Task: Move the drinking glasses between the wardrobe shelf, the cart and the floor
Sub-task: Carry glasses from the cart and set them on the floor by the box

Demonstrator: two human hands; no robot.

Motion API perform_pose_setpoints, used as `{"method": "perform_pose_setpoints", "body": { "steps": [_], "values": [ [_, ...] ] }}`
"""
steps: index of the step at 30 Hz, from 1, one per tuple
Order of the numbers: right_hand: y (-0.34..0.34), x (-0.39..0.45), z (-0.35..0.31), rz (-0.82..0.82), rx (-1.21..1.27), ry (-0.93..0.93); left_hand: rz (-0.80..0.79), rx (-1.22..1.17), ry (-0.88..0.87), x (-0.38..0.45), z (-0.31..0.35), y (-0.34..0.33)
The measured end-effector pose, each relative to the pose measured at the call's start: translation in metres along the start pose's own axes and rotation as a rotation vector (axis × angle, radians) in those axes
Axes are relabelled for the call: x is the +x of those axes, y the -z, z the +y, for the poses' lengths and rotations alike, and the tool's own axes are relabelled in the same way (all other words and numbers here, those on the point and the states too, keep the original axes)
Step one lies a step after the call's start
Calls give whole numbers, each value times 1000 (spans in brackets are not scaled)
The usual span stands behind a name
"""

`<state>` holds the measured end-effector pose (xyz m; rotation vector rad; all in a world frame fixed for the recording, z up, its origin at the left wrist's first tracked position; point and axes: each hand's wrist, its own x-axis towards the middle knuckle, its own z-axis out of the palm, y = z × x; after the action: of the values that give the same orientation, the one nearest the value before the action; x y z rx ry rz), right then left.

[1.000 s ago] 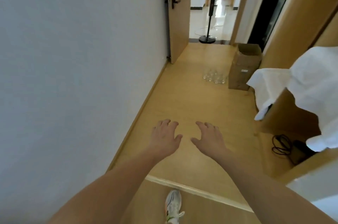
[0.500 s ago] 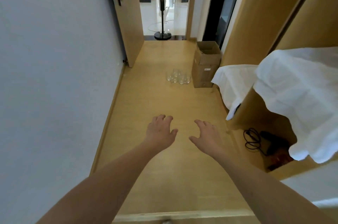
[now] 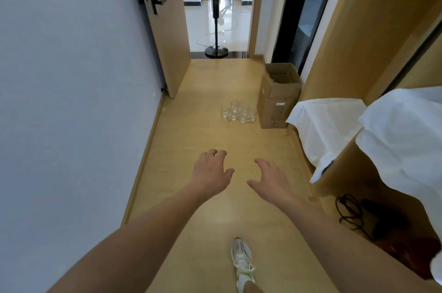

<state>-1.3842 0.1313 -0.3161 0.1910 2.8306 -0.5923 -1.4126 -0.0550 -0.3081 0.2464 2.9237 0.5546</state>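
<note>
Left hand (image 3: 211,171): held out in front of me, palm down, fingers spread and slightly bent, holding nothing.
Right hand (image 3: 270,179): out beside the left, also palm down, fingers loose and apart, holding nothing; the two hands are near each other but not touching.
Glasses (image 3: 238,112): I see a tight cluster of clear glasses standing on the floor (image 3: 215,139) well ahead of my hands, just left of the box; I cannot count them reliably.
Box (image 3: 278,95): brown cardboard, flaps open at the top, standing against the right-hand side of the passage.
Wall (image 3: 71,101): plain and pale, filling my left side.
Door (image 3: 165,29): wooden, swung open against the wall, with a dark handle plate.
Fan (image 3: 216,10): a black pedestal fan in the tiled room beyond the doorway, its round base just past the threshold.
Wardrobe (image 3: 373,24): wooden panels rising on my right.
Cloth (image 3: 382,134): white sheets draped over wooden furniture at the right.
Cable (image 3: 350,211): a dark coil lying in a low wooden recess under the cloth.
Shoe (image 3: 241,259): white, on the floor at the bottom of my view, between my forearms.
</note>
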Motion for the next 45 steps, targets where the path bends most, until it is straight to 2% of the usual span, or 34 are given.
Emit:
{"method": "perform_pose_setpoints", "body": {
  "steps": [11,25,32,45],
  "values": [
    [76,206,-5,14,66,3,36,11,46,207,20,49],
    [81,366,-11,-49,125,-71,-47,27,17,376,-1,48],
    [95,471,-31,-47,133,-155,-100,16,-34,493,-28,56],
    [101,624,-79,-106,134,-240,-169,-78,34,663,-97,80]
  ]
}}
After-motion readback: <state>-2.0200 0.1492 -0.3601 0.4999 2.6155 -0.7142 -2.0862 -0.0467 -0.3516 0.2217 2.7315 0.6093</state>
